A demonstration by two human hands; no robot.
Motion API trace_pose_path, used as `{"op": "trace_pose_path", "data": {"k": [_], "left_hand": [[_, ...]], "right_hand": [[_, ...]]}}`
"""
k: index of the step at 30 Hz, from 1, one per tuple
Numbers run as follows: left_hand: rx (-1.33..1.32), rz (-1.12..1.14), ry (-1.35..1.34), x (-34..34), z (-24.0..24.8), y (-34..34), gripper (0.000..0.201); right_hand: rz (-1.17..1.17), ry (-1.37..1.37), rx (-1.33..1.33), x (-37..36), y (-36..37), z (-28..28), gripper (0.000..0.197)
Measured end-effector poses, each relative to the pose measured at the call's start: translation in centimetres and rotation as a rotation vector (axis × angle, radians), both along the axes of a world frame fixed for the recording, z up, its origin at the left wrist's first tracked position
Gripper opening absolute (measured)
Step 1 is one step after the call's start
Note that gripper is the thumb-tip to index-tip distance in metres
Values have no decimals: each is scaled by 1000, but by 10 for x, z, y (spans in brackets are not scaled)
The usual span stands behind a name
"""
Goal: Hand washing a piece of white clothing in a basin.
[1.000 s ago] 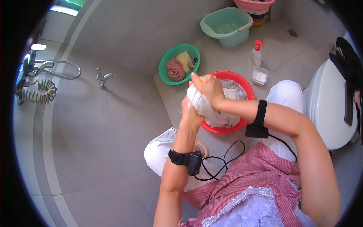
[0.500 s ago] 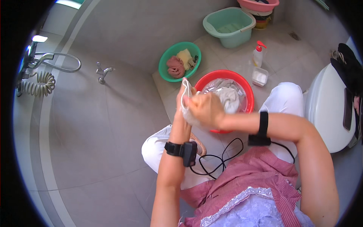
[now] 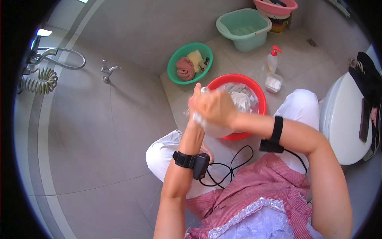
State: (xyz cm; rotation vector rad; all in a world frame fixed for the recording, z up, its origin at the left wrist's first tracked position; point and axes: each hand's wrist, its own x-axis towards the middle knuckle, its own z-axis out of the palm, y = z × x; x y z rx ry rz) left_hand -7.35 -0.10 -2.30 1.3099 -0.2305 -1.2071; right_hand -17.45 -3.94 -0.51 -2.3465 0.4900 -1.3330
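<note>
A whitish wet cloth [image 3: 213, 130] is bunched between my hands, above the near left edge of a red basin [image 3: 260, 92]. My right hand [image 3: 219, 106] is closed in a fist on it, slightly blurred. Beneath and to the left, my left hand [image 3: 194, 101] grips the same cloth, mostly hidden behind the right hand. Some cloth sticks out above the right fist and some hangs below it. Inside the basin, more whitish cloth [image 3: 241, 100] lies in water.
A green basin [image 3: 172, 65] with pink and cream cloths stands beyond my hands. Farther off are a pale green tub [image 3: 248, 40], a pump bottle [image 3: 272, 61] and a box of white powder [image 3: 273, 83]. A toilet [image 3: 343, 119] is right, a wall tap [image 3: 106, 72] left. A black cable [image 3: 232, 169] loops near my lap.
My right fist has shifted slightly up and left across my left hand. The cloth edge that stood open along the left hand is now gathered and mostly covered.
</note>
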Motion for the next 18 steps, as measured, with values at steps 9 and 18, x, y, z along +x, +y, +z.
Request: {"op": "trace_pose_path", "data": {"k": [9,18], "left_hand": [[-457,-724,631,67,-37,13,43],[-155,-75,401,7,-16,13,29]], "right_hand": [[308,-120,116,-5,36,8,42],[-17,-24,295,15,-22,-19,41]]}}
